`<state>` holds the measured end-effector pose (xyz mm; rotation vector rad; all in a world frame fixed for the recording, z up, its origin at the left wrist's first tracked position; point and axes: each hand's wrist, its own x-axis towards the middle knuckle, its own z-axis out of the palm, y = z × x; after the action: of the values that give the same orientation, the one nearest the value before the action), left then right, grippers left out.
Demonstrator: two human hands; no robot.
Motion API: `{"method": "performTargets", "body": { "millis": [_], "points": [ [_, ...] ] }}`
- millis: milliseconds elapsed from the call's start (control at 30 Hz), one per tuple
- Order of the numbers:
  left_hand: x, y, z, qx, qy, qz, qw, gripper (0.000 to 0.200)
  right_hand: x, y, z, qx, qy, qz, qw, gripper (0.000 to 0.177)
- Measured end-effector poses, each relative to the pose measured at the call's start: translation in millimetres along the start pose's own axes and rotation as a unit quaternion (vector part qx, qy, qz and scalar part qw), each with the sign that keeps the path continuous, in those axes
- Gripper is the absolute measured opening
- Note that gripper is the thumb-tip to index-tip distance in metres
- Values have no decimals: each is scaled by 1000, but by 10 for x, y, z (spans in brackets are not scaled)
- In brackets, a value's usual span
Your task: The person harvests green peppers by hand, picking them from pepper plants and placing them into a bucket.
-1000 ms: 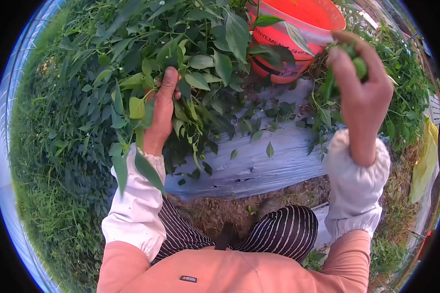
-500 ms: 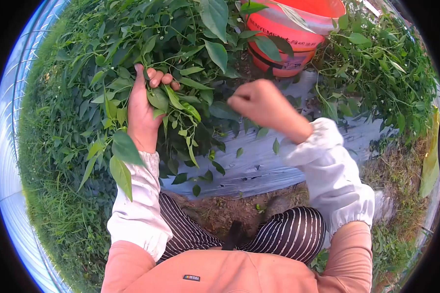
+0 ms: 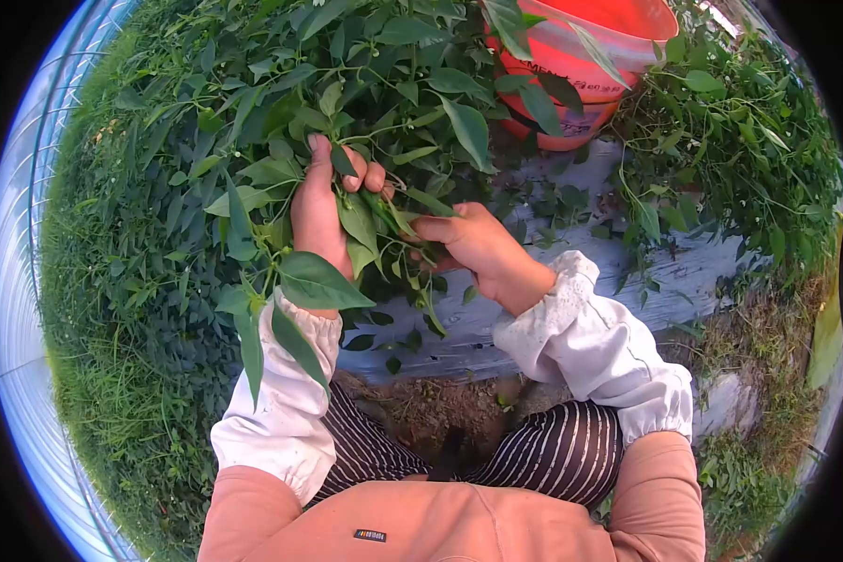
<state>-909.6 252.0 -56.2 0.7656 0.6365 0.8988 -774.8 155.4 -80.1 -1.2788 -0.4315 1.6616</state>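
Curled round a leafy branch of a pepper plant (image 3: 357, 220), my left hand (image 3: 323, 211) has its thumb pointing up and its fingertips bent over the stems. My right hand (image 3: 482, 248) is close beside it, thumb and fingers drawn together among the hanging leaves and thin stems. Leaves hide its fingertips and whatever is between them. A slim green pepper (image 3: 385, 212) shows partly among the leaves between my two hands. Broad leaves (image 3: 323, 281) hang over my left wrist and white sleeve cover.
A red bucket (image 3: 585, 84) with dark lettering stands beyond my right hand, partly behind leaves. Pale plastic sheeting (image 3: 459, 323) covers the ground under the plants. More plants (image 3: 721, 159) grow at the right. Bare soil (image 3: 440, 412) lies between my knees.
My right hand has moved left and down from the open space into the foliage beside my left hand. My left hand has shifted slightly right with the branch.
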Motion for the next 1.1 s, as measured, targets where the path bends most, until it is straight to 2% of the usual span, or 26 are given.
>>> {"method": "performTargets", "body": {
  "millis": [33,100,167,233,367,400,433,467,500,533,567,600,633,667,700,767,833,900,933,1000,1033,1100],
  "points": [
    [-27,-33,30,0,0,0,1000,50,-9,53,-58,0,0,0,1000,16],
    [-70,-69,67,16,-7,-22,1000,43,-17,168,-163,-89,-39,-69,993,24],
    [-83,-83,42,14,-14,-32,999,43,-52,180,-212,-94,-43,-78,992,28],
    [-106,-109,37,24,-12,-33,999,44,-138,92,-216,-270,-8,-45,962,25],
    [-231,-222,53,74,-6,-24,997,46,-254,164,-225,-241,26,-93,966,33],
    [-256,-273,-13,207,-10,23,978,48,-321,161,-232,-319,37,-125,939,31],
    [-284,-290,-23,206,-7,21,978,48,-385,140,-245,-395,47,-154,904,30],
    [-319,-314,-17,310,-28,105,945,50,-471,56,-256,-396,44,-152,905,30],
    [-339,-342,-9,406,-49,186,893,55,-569,-67,-281,-358,6,-114,927,26],
    [-310,-308,-50,423,-68,177,886,52,-624,-149,-335,-318,-29,-77,945,22],
    [-280,-283,-59,420,-71,177,887,52,-596,-135,-438,-319,-25,-76,944,22],
    [-260,-257,-56,305,-45,149,940,50,-520,-59,-576,-158,-76,-67,982,22],
    [-230,-216,-54,184,-19,119,975,48,-427,26,-728,7,-124,-58,991,25],
    [-181,-140,-64,155,29,105,982,44,-296,124,-901,85,-182,-50,978,33],
    [-103,-80,-141,38,30,59,997,42,-183,207,-944,84,-182,-52,978,33],
    [-22,12,-285,-47,13,41,998,41,22,351,-995,224,-151,-43,962,25],
    [9,38,-389,-70,23,26,997,40,271,435,-955,221,-159,-39,961,25],
    [33,46,-410,-95,26,10,995,40,514,456,-834,186,-123,-37,974,39],
    [34,48,-394,-92,30,9,995,39,586,449,-767,188,-122,-39,974,39],
    [27,40,-397,-88,33,8,996,39,711,465,-611,63,-44,-39,996,49],
    [28,30,-406,-93,18,2,996,39,752,480,-538,63,-43,-40,996,49],
    [26,15,-405,-98,5,-3,995,39,791,511,-389,-70,-82,-74,991,46]
  ]
}}
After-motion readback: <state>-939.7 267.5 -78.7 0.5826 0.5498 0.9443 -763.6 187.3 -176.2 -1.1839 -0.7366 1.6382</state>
